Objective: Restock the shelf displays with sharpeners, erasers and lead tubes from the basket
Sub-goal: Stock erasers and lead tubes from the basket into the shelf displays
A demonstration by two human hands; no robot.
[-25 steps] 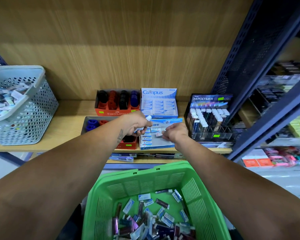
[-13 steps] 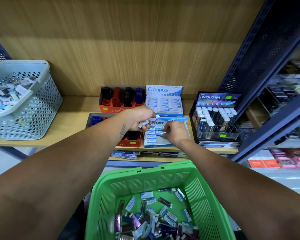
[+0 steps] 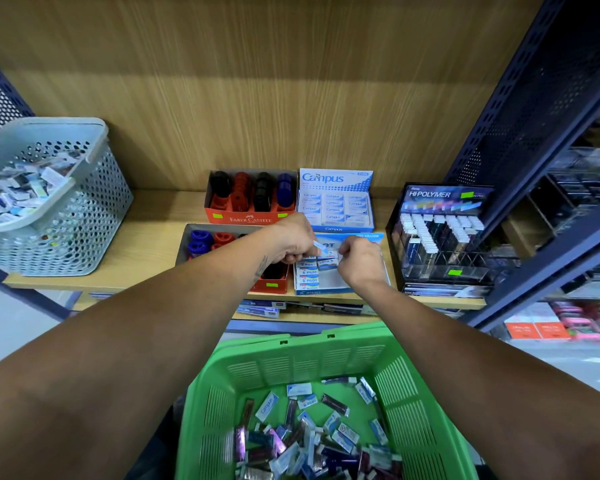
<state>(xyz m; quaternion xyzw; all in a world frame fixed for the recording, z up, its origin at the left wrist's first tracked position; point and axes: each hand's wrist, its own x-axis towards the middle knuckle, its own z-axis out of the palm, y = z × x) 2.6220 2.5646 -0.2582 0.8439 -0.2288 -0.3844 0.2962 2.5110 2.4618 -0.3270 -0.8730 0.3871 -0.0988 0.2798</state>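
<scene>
Both arms reach forward over the green basket (image 3: 291, 362) toward the wooden shelf (image 3: 146, 247). The left hand (image 3: 293, 240) has its fingers curled around a small white-and-blue eraser (image 3: 318, 246), whose end sticks out at the 3 o'clock side of the fist. The right hand (image 3: 361, 259) is curled with its fingertips down in the Pilot eraser box (image 3: 329, 289); whether it pinches an eraser there cannot be told, since the hand covers its own fingertips. Both hands hang over that box, close together but not touching.

The Pilot eraser box sits at the front edge of the shelf, with a short column of packed erasers along its 9 o'clock side. At 12 o'clock from it stands the Campus eraser box (image 3: 335, 202), filled in rows. At 9 o'clock from the Pilot box lies a grey tray of sharpeners (image 3: 201, 242), blue and red ones showing; behind it is the red Faber-Castell box (image 3: 250, 216) with black, red and blue sharpeners upright. At 3 o'clock stands the Hi-Polymer lead display (image 3: 440, 237), its slots holding tubes.

The green basket, at 6 o'clock, holds loose erasers and lead tubes. A grey perforated basket (image 3: 66, 216) of mixed small packs sits on the shelf at 9 o'clock.
</scene>
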